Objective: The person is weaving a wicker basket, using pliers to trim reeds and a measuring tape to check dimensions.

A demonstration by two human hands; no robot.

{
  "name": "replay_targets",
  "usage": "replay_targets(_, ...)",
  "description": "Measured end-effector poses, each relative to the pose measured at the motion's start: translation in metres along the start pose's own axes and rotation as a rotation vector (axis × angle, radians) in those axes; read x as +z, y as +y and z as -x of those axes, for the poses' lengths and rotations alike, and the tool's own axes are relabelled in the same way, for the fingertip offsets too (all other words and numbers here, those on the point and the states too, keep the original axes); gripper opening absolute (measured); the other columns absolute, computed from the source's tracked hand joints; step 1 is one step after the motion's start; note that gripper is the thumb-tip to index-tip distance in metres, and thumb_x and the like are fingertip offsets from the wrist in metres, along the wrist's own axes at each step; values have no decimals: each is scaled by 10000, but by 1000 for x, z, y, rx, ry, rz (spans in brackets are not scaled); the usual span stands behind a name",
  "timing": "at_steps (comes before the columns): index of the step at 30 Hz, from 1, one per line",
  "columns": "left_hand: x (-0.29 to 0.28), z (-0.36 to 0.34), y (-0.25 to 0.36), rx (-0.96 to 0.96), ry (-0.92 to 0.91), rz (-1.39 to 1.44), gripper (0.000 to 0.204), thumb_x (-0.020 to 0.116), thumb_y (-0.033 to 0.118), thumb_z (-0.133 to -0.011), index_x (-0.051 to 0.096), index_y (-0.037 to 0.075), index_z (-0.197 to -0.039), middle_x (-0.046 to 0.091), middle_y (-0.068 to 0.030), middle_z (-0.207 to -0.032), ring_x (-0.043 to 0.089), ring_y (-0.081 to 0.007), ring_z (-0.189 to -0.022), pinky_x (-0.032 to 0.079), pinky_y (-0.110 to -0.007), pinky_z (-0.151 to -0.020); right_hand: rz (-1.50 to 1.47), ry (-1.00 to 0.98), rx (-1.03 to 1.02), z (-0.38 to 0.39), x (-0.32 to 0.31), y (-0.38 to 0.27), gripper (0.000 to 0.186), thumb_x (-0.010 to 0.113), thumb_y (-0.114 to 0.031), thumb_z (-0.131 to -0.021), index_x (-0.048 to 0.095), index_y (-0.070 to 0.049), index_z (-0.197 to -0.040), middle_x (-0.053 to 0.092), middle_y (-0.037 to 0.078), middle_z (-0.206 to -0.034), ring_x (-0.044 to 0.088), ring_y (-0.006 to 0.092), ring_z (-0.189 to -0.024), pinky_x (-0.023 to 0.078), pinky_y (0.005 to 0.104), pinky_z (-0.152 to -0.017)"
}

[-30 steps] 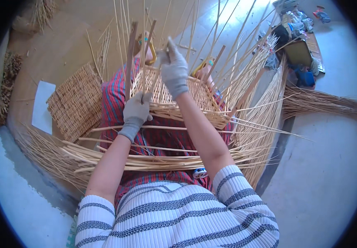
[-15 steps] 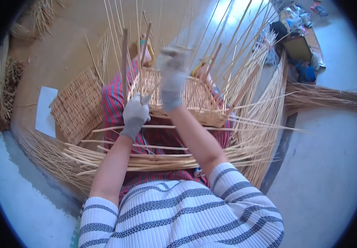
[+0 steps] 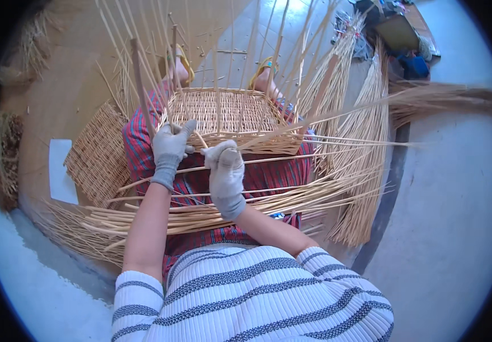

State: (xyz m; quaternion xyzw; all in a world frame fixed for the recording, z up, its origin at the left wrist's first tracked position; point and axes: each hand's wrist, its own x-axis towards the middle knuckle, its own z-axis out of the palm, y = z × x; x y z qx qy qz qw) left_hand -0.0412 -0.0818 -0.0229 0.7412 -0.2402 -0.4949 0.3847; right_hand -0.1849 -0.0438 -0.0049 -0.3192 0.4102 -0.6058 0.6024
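A half-woven wicker basket [image 3: 223,111] rests on my lap, its flat base woven and its thin stakes standing up around low walls. My left hand [image 3: 171,149], in a pale glove, grips the basket's near left corner, thumb stretched toward the rim. Just right of it, at the near wall, my gloved right hand [image 3: 226,175] is closed on a thin wicker rod [image 3: 291,130]. That rod runs from the basket's near edge through my fingers and off to the upper right, blurred by motion. Thicker wooden posts, such as the left post [image 3: 141,88], rise at the basket's corners.
Loose peeled rods [image 3: 143,219] lie across my lap. Left of my legs are a woven panel [image 3: 99,155] and a white sheet [image 3: 62,171]. Long bundles of rods [image 3: 366,154] spread on the right; a blue object [image 3: 414,66] and other items sit at the far right.
My right hand has come down and nearer from above the basket to its near wall, now holding the rod. The basket appears slightly shifted left; my left hand stays at its corner.
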Motion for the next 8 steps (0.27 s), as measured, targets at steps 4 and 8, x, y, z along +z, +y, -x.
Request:
replay_targets(4, -1, 10, 9, 115, 156, 315, 396, 716, 373, -929, 590, 38, -1098, 679, -127, -953, 679, -141, -564, 501, -245, -450, 108, 133, -2, -58, -59, -55, 126, 529, -205, -1045, 536, -92, -989, 644, 52, -884, 640, 173, -848, 535, 344, -873)
replay_targets(8, 20, 11, 14, 751, 112, -62, 352, 638, 271, -982, 560, 52, -1247, 669, -152, -1075, 690, -200, -589, 530, -305, -507, 81, 242, 32, -75, -109, -80, 161, 576, -5, -975, 516, -117, -1074, 674, 65, -989, 668, 193, -967, 543, 352, -903)
